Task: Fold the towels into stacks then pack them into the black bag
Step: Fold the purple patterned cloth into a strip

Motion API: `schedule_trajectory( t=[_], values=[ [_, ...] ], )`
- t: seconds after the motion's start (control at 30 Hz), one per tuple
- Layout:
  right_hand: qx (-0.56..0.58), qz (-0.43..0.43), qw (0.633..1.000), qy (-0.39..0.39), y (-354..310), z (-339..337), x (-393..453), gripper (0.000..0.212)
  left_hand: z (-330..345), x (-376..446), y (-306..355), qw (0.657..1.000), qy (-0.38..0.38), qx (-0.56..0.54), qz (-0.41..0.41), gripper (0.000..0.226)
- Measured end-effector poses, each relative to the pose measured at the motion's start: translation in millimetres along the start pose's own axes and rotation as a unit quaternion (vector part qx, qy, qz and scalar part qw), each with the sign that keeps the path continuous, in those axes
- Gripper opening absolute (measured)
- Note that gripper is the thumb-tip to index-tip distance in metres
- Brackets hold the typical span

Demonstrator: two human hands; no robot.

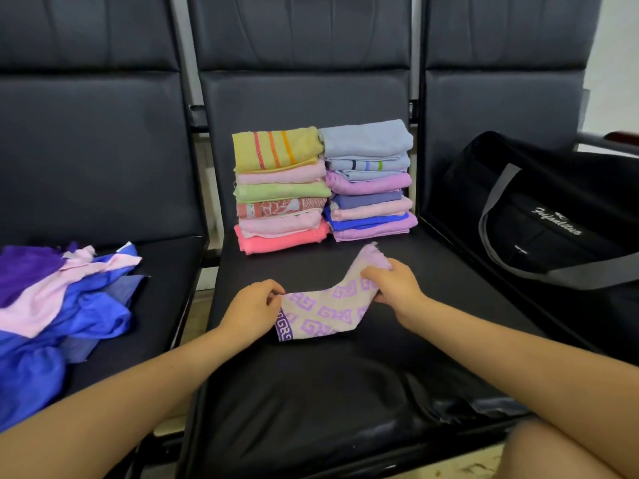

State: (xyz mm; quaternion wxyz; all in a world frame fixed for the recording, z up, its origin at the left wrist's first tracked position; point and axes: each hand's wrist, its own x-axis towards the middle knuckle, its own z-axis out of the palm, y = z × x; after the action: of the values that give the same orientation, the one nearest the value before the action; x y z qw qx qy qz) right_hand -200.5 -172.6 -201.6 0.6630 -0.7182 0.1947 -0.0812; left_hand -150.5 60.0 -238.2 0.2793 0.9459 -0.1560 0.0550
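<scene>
A small cream towel with a purple key pattern (323,311) lies partly folded on the middle seat (311,392). My left hand (254,307) pinches its left edge and my right hand (392,283) grips its right part, which bends up toward the stacks. Behind it stand two stacks of folded towels: a left stack (280,190) topped by a yellow striped towel, and a right stack (370,181) topped by a light blue one. The black bag (539,216) with grey straps sits on the right seat.
A loose heap of unfolded blue, pink and purple towels (58,305) lies on the left seat. Dark padded backrests (304,36) rise behind all three seats. A gap separates the left and middle seats.
</scene>
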Motion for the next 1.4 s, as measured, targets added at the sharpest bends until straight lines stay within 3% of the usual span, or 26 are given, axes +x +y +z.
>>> schedule_trajectory(
  t=[0.07,0.13,0.23,0.3,0.43,0.5,0.57,0.67,0.77,0.9,1.0,1.13,1.2,1.3,1.33,1.4],
  values=[
    [-0.057,-0.065,0.996,-0.032,-5.6,12.2,-7.5,0.008,-5.2,-0.3,-2.6,0.998,0.009,-0.046,-0.034,0.021],
    [-0.062,-0.089,0.987,-0.116,-7.2,26.4,-17.9,0.009,-10.7,-2.4,-5.3,0.991,0.015,-0.11,-0.071,0.021],
    [-0.044,-0.005,0.961,-0.271,-6.3,44.7,-32.5,0.02,-18.4,-7.4,-4.5,0.982,0.03,-0.155,-0.103,0.027],
    [-0.049,0.005,0.953,-0.3,-3.1,50.9,-33.7,0.02,-21.8,-12.3,-0.4,0.987,0.037,-0.123,-0.097,0.031],
    [-0.177,-0.111,0.966,-0.155,4.1,45.3,-14.1,0.013,-22.1,-23.7,7.4,0.995,0.034,-0.053,-0.083,0.038],
    [-0.242,-0.118,0.958,-0.098,8.3,36.3,-2.4,0.008,-20.1,-26.4,9.4,0.995,0.007,-0.029,-0.099,0.042],
    [-0.266,-0.034,0.956,-0.121,13.5,28.7,3.1,0.019,-17.6,-27.8,13.2,0.994,-0.032,0.027,-0.103,0.05],
    [-0.305,0.088,0.919,-0.234,14.0,25.7,-4.3,0.02,-12.9,-27.4,18.1,0.993,-0.055,0.043,-0.097,0.045],
    [-0.256,0.078,0.929,-0.254,9.8,31.6,-3.7,0.013,-13.6,-22.0,20.3,0.993,-0.042,-0.054,-0.1,0.036],
    [-0.169,0.017,0.97,-0.174,-4.5,52.2,15.7,0.007,-21.0,0.4,16.3,0.979,0.028,-0.148,-0.134,0.042],
    [-0.119,-0.024,0.986,-0.114,-10.3,73.7,36.3,0.016,-22.5,19.7,10.1,0.974,0.065,-0.16,-0.149,0.047],
    [-0.099,-0.043,0.988,-0.11,-14.8,93.2,56.7,0.022,-15.5,33.2,1.7,0.983,0.058,-0.105,-0.141,0.041],
    [-0.191,-0.075,0.973,-0.109,-12.9,92.1,66.0,0.023,-11.4,34.3,-1.2,0.988,0.045,-0.068,-0.132,0.042],
    [-0.432,-0.145,0.887,-0.077,-9.3,78.6,69.2,0.022,-11.7,33.6,-2.1,0.99,0.046,-0.054,-0.119,0.04],
    [-0.461,-0.165,0.869,-0.065,-6.5,74.6,70.0,0.029,-14.0,32.6,-2.5,0.99,0.053,-0.057,-0.116,0.038],
    [-0.442,-0.193,0.875,-0.036,-5.1,68.8,65.8,0.042,-20.9,28.8,-4.9,0.989,0.077,-0.071,-0.106,0.033]
  ],
)
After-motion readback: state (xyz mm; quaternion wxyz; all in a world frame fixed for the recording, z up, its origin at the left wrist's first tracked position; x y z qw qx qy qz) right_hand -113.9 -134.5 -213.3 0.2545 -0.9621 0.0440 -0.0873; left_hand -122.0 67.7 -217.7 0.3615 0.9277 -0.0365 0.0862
